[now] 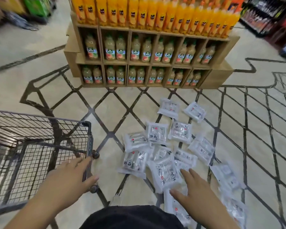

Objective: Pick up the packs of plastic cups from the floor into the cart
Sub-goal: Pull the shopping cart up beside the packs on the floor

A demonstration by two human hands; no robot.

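Observation:
Several white packs of plastic cups (157, 134) lie scattered on the tiled floor, right of centre. A black wire cart (40, 144) stands at the left, and I see no packs in it. My left hand (74, 177) rests on the cart's right edge, fingers curled over the rim near its corner. My right hand (193, 189) hovers with fingers spread just over the nearest pack (165, 174), holding nothing. More packs (228, 177) lie to the right of that hand, partly hidden by my arm.
A cardboard display shelf (149, 61) full of juice bottles stands straight ahead beyond the packs. Dark shop shelving (271, 15) runs along the far right. Bare floor lies between the cart and the packs.

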